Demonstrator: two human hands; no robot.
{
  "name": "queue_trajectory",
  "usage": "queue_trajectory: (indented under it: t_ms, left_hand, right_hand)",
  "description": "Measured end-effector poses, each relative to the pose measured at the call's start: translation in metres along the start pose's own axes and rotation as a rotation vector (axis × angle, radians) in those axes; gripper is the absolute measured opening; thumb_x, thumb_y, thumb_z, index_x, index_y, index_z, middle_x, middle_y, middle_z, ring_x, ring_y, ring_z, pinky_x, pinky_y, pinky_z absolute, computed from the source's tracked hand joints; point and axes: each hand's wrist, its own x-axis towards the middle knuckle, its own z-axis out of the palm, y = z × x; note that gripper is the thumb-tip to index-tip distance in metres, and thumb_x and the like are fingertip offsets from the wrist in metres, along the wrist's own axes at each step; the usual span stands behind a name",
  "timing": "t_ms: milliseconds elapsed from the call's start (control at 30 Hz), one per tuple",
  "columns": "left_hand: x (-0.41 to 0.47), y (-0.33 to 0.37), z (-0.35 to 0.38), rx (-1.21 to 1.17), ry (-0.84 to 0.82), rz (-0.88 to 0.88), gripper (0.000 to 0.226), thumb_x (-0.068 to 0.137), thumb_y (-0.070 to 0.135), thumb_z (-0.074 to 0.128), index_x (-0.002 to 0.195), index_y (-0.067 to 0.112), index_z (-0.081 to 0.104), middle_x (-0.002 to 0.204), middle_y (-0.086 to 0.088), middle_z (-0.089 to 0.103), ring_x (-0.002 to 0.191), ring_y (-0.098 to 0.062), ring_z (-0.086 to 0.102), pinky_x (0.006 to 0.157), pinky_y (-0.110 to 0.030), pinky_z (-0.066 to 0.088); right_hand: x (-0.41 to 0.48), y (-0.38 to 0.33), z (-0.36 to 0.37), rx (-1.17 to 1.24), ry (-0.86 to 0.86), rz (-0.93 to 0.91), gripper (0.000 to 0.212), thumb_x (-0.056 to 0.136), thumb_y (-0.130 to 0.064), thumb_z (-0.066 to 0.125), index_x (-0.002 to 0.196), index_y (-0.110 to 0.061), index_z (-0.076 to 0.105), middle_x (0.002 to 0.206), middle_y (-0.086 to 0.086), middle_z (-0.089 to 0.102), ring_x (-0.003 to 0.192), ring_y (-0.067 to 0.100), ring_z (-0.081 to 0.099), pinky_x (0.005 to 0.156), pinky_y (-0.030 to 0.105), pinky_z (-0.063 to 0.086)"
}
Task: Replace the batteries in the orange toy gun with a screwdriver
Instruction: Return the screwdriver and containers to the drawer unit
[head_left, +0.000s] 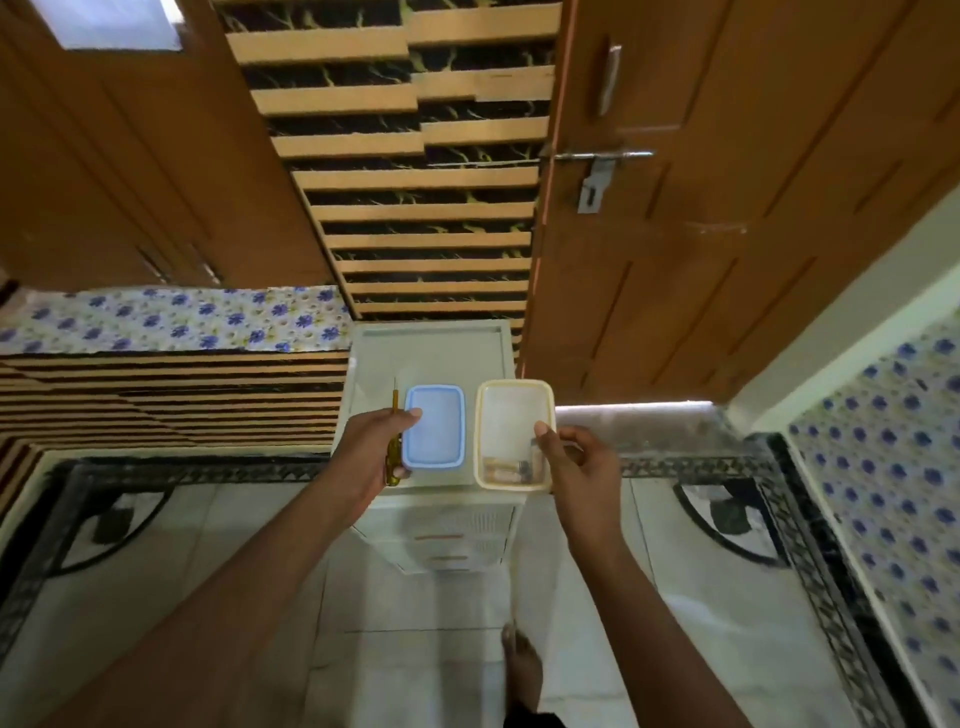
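Note:
My left hand (370, 451) grips a blue-rimmed box lid (435, 427) by its left edge, together with a yellow-handled screwdriver (395, 447) that lies along that edge. My right hand (574, 462) holds a cream plastic box (511, 415) by its right wall, thumb on the rim. Inside the box, at its near end, lie batteries (506, 470). Both items are above the top of a small white drawer unit (431, 348). No orange toy gun is in view.
A wooden door (727, 208) with a metal latch stands at the right. A slatted wall panel rises behind the unit. A floral cloth (171, 319) covers a surface at the left. My bare foot (522, 670) stands on the tiled floor.

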Motion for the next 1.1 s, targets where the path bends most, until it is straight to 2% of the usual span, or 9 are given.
queue_trajectory:
  t_ms: [167,400,500,533,633,800,900,1000,1100]
  left_hand:
    - [0.078,-0.006,-0.017,-0.075,0.132,-0.136,0.032,0.095,0.02,0.071,0.117,-0.003,0.065,0.095,-0.02,0.06,0.061,-0.025,0.056,0.039,-0.022,0.039]
    - [0.157,-0.041,-0.039,0.173,0.156,-0.19,0.03,0.097,0.029,0.072,0.108,0.001,0.07,0.082,-0.017,0.057,0.057,-0.024,0.05,0.049,-0.027,0.04]
    - [0.172,-0.052,-0.039,0.249,0.118,-0.158,0.029,0.099,0.03,0.069,0.103,0.002,0.07,0.075,-0.014,0.056,0.053,-0.02,0.049,0.045,-0.025,0.04]
    - [0.176,-0.054,-0.039,0.277,0.115,-0.144,0.028,0.098,0.03,0.069,0.101,0.002,0.069,0.072,-0.012,0.055,0.052,-0.019,0.049,0.043,-0.024,0.04]
    - [0.186,-0.063,-0.04,0.356,0.103,-0.083,0.026,0.096,0.03,0.073,0.092,0.005,0.067,0.067,-0.01,0.055,0.052,-0.02,0.051,0.044,-0.024,0.042]
    - [0.191,-0.074,-0.047,0.577,0.152,0.069,0.036,0.103,0.041,0.058,0.084,0.011,0.061,0.074,-0.006,0.059,0.071,-0.025,0.059,0.066,-0.032,0.044]
    - [0.191,-0.077,-0.051,0.705,0.263,0.145,0.035,0.11,0.022,0.043,0.094,-0.002,0.063,0.09,-0.021,0.063,0.084,-0.033,0.061,0.068,-0.032,0.036]
    - [0.191,-0.079,-0.061,0.818,0.333,0.185,0.026,0.104,0.008,0.047,0.097,-0.009,0.066,0.096,-0.027,0.061,0.084,-0.032,0.058,0.071,-0.03,0.036]
    - [0.189,-0.08,-0.068,0.931,0.364,0.246,0.017,0.097,0.008,0.057,0.091,-0.004,0.066,0.091,-0.025,0.064,0.087,-0.037,0.064,0.071,-0.036,0.045]
  right_hand:
    - [0.069,0.031,0.046,-0.105,-0.087,0.043,0.021,0.098,-0.031,0.07,0.098,-0.01,0.072,0.086,0.002,0.077,0.081,0.018,0.074,0.074,0.036,0.06]
    - [0.123,0.083,0.105,-0.366,-0.094,0.096,0.028,0.103,-0.033,0.062,0.095,-0.007,0.067,0.089,0.005,0.07,0.085,0.022,0.071,0.076,0.034,0.06]
    - [0.131,0.094,0.119,-0.476,-0.095,0.123,0.028,0.104,-0.03,0.06,0.096,-0.003,0.065,0.085,0.003,0.066,0.075,0.013,0.066,0.058,0.012,0.047]
    - [0.134,0.098,0.123,-0.506,-0.09,0.122,0.029,0.104,-0.03,0.06,0.095,-0.002,0.065,0.086,0.004,0.067,0.075,0.014,0.066,0.056,0.012,0.045]
    - [0.137,0.107,0.131,-0.586,-0.068,0.119,0.031,0.103,-0.031,0.061,0.092,-0.002,0.067,0.086,0.01,0.071,0.081,0.026,0.071,0.067,0.031,0.056]
    - [0.137,0.109,0.139,-0.713,-0.043,0.097,0.033,0.104,-0.037,0.057,0.095,-0.006,0.063,0.086,0.01,0.07,0.08,0.027,0.07,0.071,0.041,0.062]
    - [0.134,0.107,0.139,-0.796,-0.04,0.075,0.033,0.105,-0.04,0.055,0.097,-0.009,0.062,0.086,0.008,0.068,0.079,0.025,0.069,0.071,0.043,0.063]
    - [0.131,0.106,0.139,-0.829,-0.031,0.067,0.034,0.104,-0.041,0.055,0.098,-0.008,0.063,0.087,0.009,0.069,0.08,0.026,0.07,0.071,0.043,0.064]
    - [0.131,0.107,0.14,-0.803,-0.027,0.079,0.037,0.103,-0.043,0.056,0.098,-0.008,0.064,0.088,0.01,0.07,0.082,0.028,0.072,0.072,0.044,0.064]
